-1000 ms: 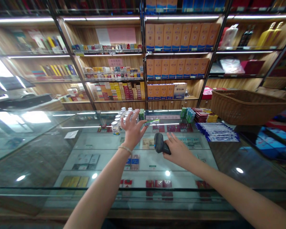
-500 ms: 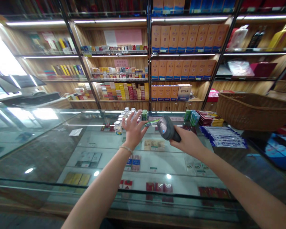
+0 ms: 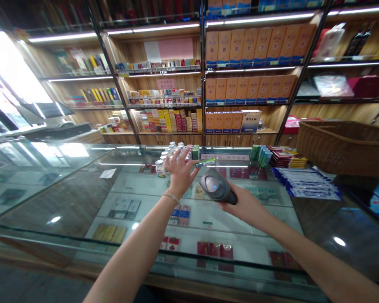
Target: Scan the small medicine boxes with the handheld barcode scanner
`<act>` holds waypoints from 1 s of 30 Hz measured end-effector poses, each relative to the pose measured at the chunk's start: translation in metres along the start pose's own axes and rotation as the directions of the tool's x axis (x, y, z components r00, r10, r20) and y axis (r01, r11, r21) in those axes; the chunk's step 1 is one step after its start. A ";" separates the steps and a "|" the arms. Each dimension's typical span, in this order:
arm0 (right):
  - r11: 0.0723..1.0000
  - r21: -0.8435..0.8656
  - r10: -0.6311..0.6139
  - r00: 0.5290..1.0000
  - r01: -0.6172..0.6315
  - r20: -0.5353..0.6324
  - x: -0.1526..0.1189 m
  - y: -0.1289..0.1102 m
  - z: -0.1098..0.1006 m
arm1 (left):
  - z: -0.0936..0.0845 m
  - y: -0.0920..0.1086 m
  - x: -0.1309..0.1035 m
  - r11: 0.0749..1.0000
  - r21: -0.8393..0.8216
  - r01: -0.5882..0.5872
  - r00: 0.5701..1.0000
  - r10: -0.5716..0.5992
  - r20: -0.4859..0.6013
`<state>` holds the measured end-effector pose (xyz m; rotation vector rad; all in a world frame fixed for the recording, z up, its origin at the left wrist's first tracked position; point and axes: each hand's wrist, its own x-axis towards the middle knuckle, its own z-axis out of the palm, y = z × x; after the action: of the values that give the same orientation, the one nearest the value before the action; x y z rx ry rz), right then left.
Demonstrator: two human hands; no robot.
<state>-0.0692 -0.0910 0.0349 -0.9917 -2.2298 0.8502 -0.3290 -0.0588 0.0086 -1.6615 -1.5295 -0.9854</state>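
My left hand pinches one end of a small flat green pack between thumb and finger, the other fingers spread. The pack's print is too small to read. In my right hand is a dark grey barcode scanner, its fingers wrapped round the handle. A blue light shows on the scanner, which is just below the green pack and apart from it. Behind my left hand stand several small white bottles, partly hidden by the fingers. Small green packs stand beside them.
Under both hands lies a glass display counter with boxes inside. To the right are green and blue rolls, red packs, blue-and-white sachets and a wicker basket. Stocked shelves stand behind.
The scanner has moved down and left from beside the green pack to below it, and its tilt has changed. My left hand still holds the pack. The whole view has shifted slightly.
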 end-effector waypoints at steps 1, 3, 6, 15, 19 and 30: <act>1.000 -0.008 0.013 1.000 -0.013 -0.008 -0.001 0.001 0.001 | 0.000 0.000 0.000 1.000 -0.008 0.005 1.000 -0.005 0.002; 0.999 -0.019 0.032 0.999 -0.033 -0.027 -0.001 0.004 0.003 | 0.001 0.000 0.000 1.000 -0.017 0.010 1.000 -0.010 0.000; 0.999 -0.007 0.048 0.998 -0.049 -0.035 0.000 0.006 0.003 | 0.002 0.000 0.000 1.000 -0.017 0.014 1.000 -0.014 -0.003; 0.997 0.009 0.079 0.996 -0.078 -0.046 -0.002 -0.001 -0.002 | 0.003 -0.001 0.000 1.000 0.010 -0.025 0.999 0.025 -0.031; 0.998 -0.051 0.044 0.996 -0.047 -0.074 -0.002 0.001 -0.001 | 0.005 0.000 0.000 0.999 0.022 -0.023 0.998 0.025 -0.062; 0.999 -0.033 0.039 0.994 -0.043 -0.106 -0.002 0.002 -0.001 | 0.002 -0.001 0.000 1.000 -0.028 0.003 1.000 -0.004 -0.012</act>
<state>-0.0668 -0.0919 0.0336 -1.0775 -2.1486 0.7607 -0.3297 -0.0566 0.0077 -1.6699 -1.5180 -1.0208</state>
